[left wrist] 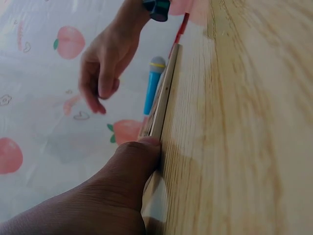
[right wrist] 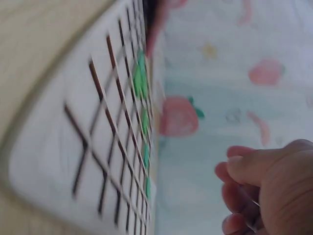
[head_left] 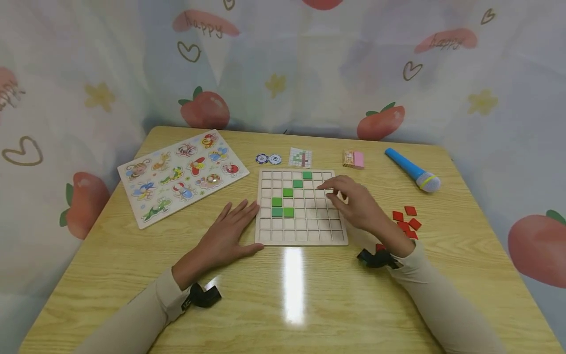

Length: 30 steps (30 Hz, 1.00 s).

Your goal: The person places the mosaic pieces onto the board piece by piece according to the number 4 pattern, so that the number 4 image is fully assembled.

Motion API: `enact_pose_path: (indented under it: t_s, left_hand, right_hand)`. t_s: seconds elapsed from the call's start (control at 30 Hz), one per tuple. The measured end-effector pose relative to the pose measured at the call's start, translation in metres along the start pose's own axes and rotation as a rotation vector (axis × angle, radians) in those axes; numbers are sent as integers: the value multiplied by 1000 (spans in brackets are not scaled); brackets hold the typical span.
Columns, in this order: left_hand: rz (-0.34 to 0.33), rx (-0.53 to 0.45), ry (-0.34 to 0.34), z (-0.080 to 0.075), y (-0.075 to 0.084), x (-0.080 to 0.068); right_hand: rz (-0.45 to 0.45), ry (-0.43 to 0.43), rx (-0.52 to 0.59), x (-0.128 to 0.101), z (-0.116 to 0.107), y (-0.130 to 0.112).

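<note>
A wooden grid board (head_left: pixel 309 221) lies on the table, with several green square tiles (head_left: pixel 288 192) in its cells, some light and some darker. My left hand (head_left: pixel 227 231) lies spread on the table, its fingertips and thumb touching the board's left edge. Above the right part of the board hovers my right hand (head_left: pixel 355 201), thumb and index finger apart in the head view, with no tile seen between them. Its loosely bent fingers also show in the right wrist view, clear of the grid. Red square tiles (head_left: pixel 410 211) lie loose to the right of the board, some partly hidden by the right wrist.
Behind the board lie a small pattern card (head_left: pixel 300 157), two round chips (head_left: pixel 268 159) and a pink-and-gold item (head_left: pixel 353 159). A blue toy microphone (head_left: pixel 413 170) is at the right back. An insect peg puzzle (head_left: pixel 183 177) sits at the left.
</note>
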<state>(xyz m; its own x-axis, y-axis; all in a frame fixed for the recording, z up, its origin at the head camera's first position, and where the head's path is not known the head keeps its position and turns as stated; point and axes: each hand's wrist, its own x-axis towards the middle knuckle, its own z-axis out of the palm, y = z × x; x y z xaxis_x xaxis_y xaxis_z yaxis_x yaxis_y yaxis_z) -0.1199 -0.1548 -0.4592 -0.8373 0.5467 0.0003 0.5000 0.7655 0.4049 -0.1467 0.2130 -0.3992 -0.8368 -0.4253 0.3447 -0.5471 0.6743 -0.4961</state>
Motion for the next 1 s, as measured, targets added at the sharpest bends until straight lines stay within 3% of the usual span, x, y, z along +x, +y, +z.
enact_pose_path:
  t_s: [0.1,0.2,0.37,0.47,0.73,1.0]
  left_hand:
    - [-1,-1,-1,0,-1,-1]
    - [0,-6,-2,0,-1,-1]
    - [-10,-10,-16,0,-1,0]
    - [-12,-16,-21,0,0,0]
    - [-4,-19,-4,0,1,-2]
    - [9,-16,-1,0,-1,-1]
  right_hand:
    - [116,165,11,-10,-18,21]
    - [239,246,27,-18,-28,43]
    - [445,200,42,-25,-25,72]
    - [510,156,49,-28,-22,81]
    - [526,37,-29,-30,-18,86]
    - [436,-29,-117,-33,-16,88]
